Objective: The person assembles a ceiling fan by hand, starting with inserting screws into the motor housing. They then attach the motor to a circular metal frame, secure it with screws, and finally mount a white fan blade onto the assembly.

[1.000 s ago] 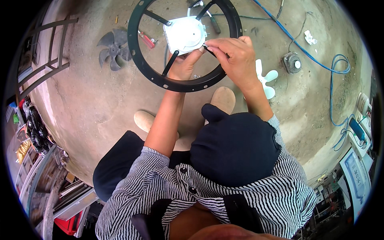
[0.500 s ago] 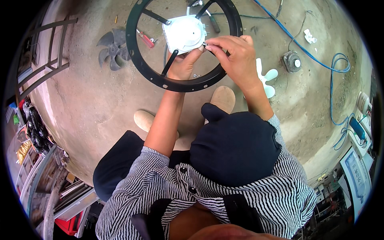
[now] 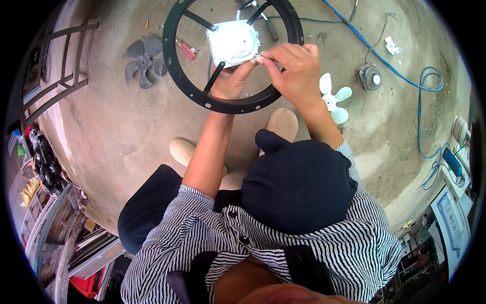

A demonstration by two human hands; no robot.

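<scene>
My left hand (image 3: 230, 85) is closed round the underside of a white fan motor (image 3: 238, 43), thumb up along its near edge. The motor sits at the middle of a black metal ring frame (image 3: 215, 104), joined to it by straight black arms. Over the near right corner of the motor, the thumb and forefinger of my right hand (image 3: 296, 68) pinch together close to my left thumb tip. A tiny piece shows at those fingertips, too small to name. The ring is held tilted above the floor, passing under my right hand.
On the floor lie a grey fan blade (image 3: 144, 62), a red-handled screwdriver (image 3: 186, 50), a dark-handled tool (image 3: 272, 32), a white fan blade (image 3: 340, 95) and a dirty dark motor (image 3: 369, 78). A blue cable (image 3: 377, 52) runs down the right side. A metal rack (image 3: 63, 81) stands at left.
The ring and motor have tilted a little, the ring's near rim rising and its left side shifting right. My right hand has moved slightly left, fingers still pinched at the motor's corner.
</scene>
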